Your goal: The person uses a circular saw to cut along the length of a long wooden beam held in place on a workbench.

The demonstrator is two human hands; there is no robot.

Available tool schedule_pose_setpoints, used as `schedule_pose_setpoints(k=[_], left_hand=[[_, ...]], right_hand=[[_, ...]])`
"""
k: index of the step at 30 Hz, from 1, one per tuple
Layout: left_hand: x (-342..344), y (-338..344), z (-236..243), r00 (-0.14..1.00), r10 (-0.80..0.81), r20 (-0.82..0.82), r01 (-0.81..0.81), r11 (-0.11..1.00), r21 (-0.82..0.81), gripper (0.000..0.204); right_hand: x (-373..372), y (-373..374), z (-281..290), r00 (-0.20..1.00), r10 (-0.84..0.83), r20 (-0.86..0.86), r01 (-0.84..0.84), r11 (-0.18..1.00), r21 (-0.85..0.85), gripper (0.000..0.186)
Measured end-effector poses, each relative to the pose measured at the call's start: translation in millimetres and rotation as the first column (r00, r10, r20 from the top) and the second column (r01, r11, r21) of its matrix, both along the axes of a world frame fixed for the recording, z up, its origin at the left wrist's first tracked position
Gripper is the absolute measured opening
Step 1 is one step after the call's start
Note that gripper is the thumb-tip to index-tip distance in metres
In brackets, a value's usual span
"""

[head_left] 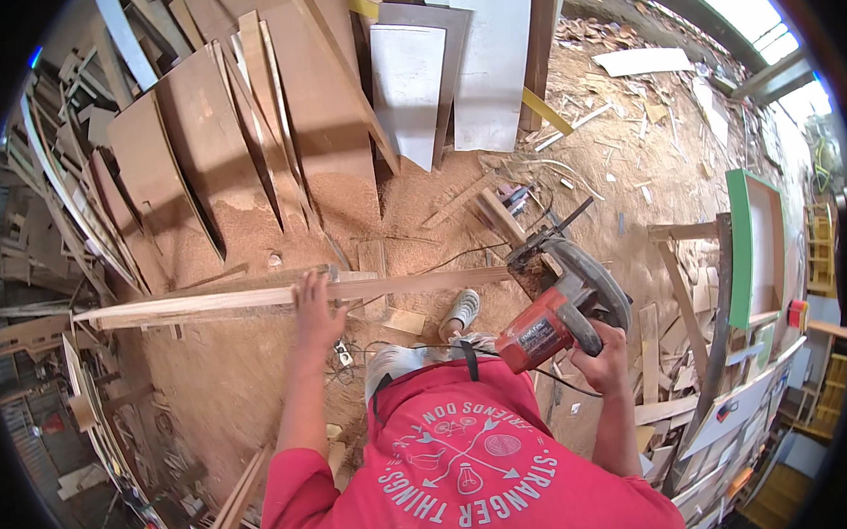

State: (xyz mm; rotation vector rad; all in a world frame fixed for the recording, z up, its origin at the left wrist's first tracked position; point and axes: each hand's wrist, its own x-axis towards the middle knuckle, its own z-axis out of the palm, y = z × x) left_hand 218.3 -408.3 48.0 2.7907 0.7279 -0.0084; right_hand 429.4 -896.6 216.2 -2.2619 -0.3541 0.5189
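A long, pale wooden plank [201, 302] lies crosswise in front of the person, and everything else is placed from it. The left hand [319, 308] rests across the plank, right of its middle, fingers over the far edge and thumb spread out on the near side; its grip is loose and partly spread, and whether the fingertips curl beneath the wood I cannot tell. At the plank's right end is a red and black circular saw [545, 333], its dark base plate next to the wood; whether the blade meets the plank is hidden. The right hand [602, 356] is closed around the saw's black rear handle, on the near side of the plank's line, its grip wrapped firmly with no gap showing. A black cord [568, 384] hangs by the saw, nearer the person than the plank. One striped shoe [463, 310] shows just on the near side of the plank, left of the saw. Under and around the plank the floor [212, 360] is brown and dusty. Beyond it, brown panels [209, 132] and a white sheet [410, 88] lean upright, with scraps scattered farther right. Well to the plank's right stands a frame with a green side [740, 249].
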Motion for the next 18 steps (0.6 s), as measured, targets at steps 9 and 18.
schedule_pose_setpoints(k=[9,18], left_hand=[[23.8,-195.2,-11.1,0.887,0.059,0.457,0.04,0.978,-0.204,0.053],[45.7,-323.9,6.5,0.903,0.416,0.103,-0.013,0.269,-0.963,0.048]], right_hand=[[11.6,-35.4,45.2,0.935,0.324,-0.145,-0.325,0.946,0.014,0.034],[45.1,-61.9,62.0,0.826,0.539,-0.166,-0.546,0.838,0.003,0.042]])
